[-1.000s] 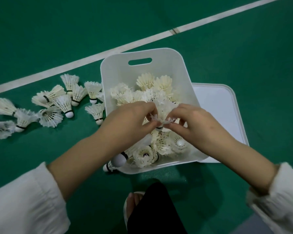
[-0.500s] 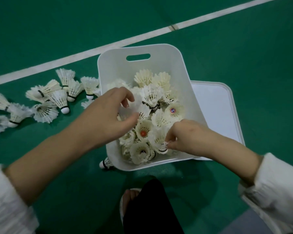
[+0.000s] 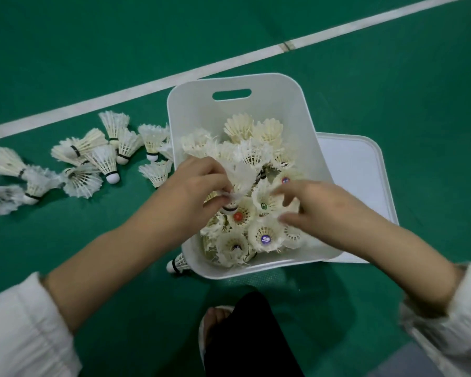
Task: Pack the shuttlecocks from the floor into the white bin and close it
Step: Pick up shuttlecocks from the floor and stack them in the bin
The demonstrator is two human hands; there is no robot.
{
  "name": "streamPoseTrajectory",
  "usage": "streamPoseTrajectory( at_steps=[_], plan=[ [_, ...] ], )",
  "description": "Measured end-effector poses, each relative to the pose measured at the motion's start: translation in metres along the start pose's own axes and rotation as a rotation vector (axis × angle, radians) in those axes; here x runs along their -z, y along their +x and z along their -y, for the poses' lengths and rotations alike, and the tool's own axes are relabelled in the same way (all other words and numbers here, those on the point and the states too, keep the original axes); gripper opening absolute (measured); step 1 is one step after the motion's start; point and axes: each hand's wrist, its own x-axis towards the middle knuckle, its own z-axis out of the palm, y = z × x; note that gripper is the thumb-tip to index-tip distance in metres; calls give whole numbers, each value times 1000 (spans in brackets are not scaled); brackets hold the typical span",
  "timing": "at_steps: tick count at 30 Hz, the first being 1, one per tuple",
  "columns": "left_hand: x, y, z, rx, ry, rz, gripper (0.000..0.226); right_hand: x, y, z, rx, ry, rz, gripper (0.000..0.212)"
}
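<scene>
The white bin [image 3: 280, 99] stands on the green floor, heaped with white feather shuttlecocks [image 3: 264, 235]. Over its left half my left hand [image 3: 193, 183] pinches the feathers of one shuttlecock [image 3: 238, 172], cork end pointing down. Over the right half my right hand [image 3: 318, 205] hovers with fingers spread, fingertips touching the pile and holding nothing. Several loose shuttlecocks [image 3: 104, 159] lie on the floor left of the bin. One more shuttlecock [image 3: 178, 263] sits against the bin's near left corner. The flat white lid [image 3: 365, 170] lies on the floor under the bin's right side.
A white court line [image 3: 147, 88] runs diagonally behind the bin. My foot in a white sandal [image 3: 215, 319] and a black trouser leg [image 3: 250, 338] are just in front of the bin. Green floor surrounds everything.
My left hand has closed on a shuttlecock inside the bin. My right hand has let go at the bin's near edge, lifted toward the middle and spread its fingers.
</scene>
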Motion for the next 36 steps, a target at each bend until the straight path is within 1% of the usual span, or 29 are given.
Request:
streamPoseTrajectory(
  at_steps=[1, 2, 4, 5, 7, 8, 9, 11, 12, 14, 17, 21, 25, 29, 32, 35, 36],
  plan=[
    [-1, 1, -1, -15, -7, 3, 7, 5, -3, 2, 44, 91, -102, 44],
    [-2, 3, -3, -29, -17, 7, 8, 7, -4, 5, 85, 161, -153, 45],
    [-4, 5, -8, -60, -36, 12, 9, 4, -1, 10, 120, 196, -138, 48],
    [-5, 6, -10, -80, -38, 15, 9, -2, 3, 11, 131, 169, -120, 42],
    [-4, 9, -14, -114, -50, 18, 10, -12, 9, 12, 140, 97, -154, 24],
    [-2, 11, -16, -90, -71, 6, 12, -15, 11, 10, 124, 83, -184, 20],
    [3, 13, -17, -29, -97, -9, 16, -17, 12, 8, 91, 91, -213, 19],
    [14, 15, -12, 97, -112, -61, 22, -19, 13, 1, -4, 128, -286, 21],
    [20, 17, -7, 134, -87, -79, 22, -21, 13, -2, -53, 133, -309, 22],
    [32, 19, 4, 180, -22, -62, 15, -29, 16, -8, -120, 113, -272, 25],
    [44, 15, 20, 207, 68, -16, 13, -47, 27, -10, -136, 77, -191, 25],
    [51, 0, 38, 228, 111, -6, 12, -47, 40, -11, -127, -1, -215, 27],
    [51, -15, 54, 263, 135, 73, 11, -47, 44, -12, -130, -30, -212, 30],
    [56, -24, 62, 250, 153, 141, 12, -49, 46, -11, -169, -83, -105, 30],
    [66, -25, 69, 222, 210, 174, 15, -44, 45, -5, -174, -114, -34, 30],
    [83, -24, 70, 216, 244, 237, 14, -31, 42, 6, -172, -226, 53, 31],
    [90, -23, 69, 208, 259, 262, 14, -24, 39, 12, -175, -272, 81, 34]
  ],
)
